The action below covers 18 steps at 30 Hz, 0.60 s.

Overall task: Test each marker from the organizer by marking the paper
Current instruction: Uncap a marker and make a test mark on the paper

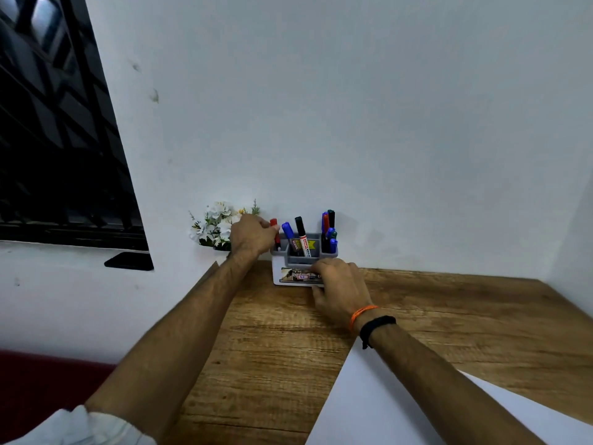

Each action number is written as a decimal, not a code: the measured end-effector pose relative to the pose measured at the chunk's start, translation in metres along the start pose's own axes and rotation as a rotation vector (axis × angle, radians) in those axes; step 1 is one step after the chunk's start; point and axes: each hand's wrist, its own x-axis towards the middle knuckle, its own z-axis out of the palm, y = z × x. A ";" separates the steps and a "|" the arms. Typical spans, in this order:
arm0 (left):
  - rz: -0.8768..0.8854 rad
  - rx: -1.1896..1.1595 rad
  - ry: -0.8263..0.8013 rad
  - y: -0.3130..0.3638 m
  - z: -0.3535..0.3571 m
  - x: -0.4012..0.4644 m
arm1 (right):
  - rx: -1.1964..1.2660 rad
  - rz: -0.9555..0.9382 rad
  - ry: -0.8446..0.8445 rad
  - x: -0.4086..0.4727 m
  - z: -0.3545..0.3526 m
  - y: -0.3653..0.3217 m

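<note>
Paper (pixel 401 409) nearest us on desk (pixel 272 348), well short of organizer (pixel 300 256), our right forearm across it. Our right hand (pixel 340 293) curled against organizer's front, fingers on its labelled face, bracing it. Our left hand (pixel 252 236) at organizer's left end, fingers pinched on red marker (pixel 274 231) standing there. More markers (pixel 329 231) upright in organizer. Flowers (pixel 213 224) left of organizer, by wall.
</note>
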 end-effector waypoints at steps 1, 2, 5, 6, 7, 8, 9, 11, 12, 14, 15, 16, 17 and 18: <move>0.002 0.027 -0.001 -0.002 0.001 -0.001 | 0.002 0.003 -0.001 0.000 0.000 0.000; 0.003 0.048 -0.004 -0.003 0.001 -0.003 | 0.003 0.005 -0.005 0.000 0.000 0.000; 0.010 0.068 -0.001 -0.003 -0.001 -0.008 | 0.033 0.014 -0.015 -0.001 -0.004 0.000; 0.026 0.067 0.019 -0.001 -0.002 -0.011 | 0.056 0.022 -0.013 -0.001 -0.005 0.000; 0.061 0.057 0.049 0.001 -0.003 -0.013 | 0.085 0.033 -0.005 -0.002 -0.007 0.000; 0.111 0.039 0.081 0.003 -0.004 -0.015 | 0.115 0.043 0.010 -0.003 -0.009 0.001; 0.174 0.017 0.112 0.006 -0.006 -0.018 | 0.144 0.054 0.027 -0.004 -0.010 0.001; 0.286 -0.020 0.118 0.016 -0.007 -0.027 | 0.189 0.076 0.056 -0.008 -0.013 0.003; 0.330 -0.024 0.081 0.022 -0.006 -0.032 | 0.200 0.085 0.064 -0.010 -0.016 0.003; 0.408 0.015 -0.026 0.034 0.000 -0.042 | 0.206 0.091 0.055 -0.014 -0.019 0.005; 0.441 0.048 -0.078 0.039 0.004 -0.046 | 0.201 0.085 0.043 -0.016 -0.021 0.007; 0.469 0.082 -0.120 0.044 0.009 -0.049 | 0.193 0.075 0.033 -0.018 -0.022 0.008; 0.493 0.114 -0.148 0.047 0.014 -0.051 | 0.187 0.065 0.023 -0.020 -0.022 0.009; 0.510 0.145 -0.165 0.050 0.019 -0.053 | 0.180 0.058 0.015 -0.021 -0.023 0.010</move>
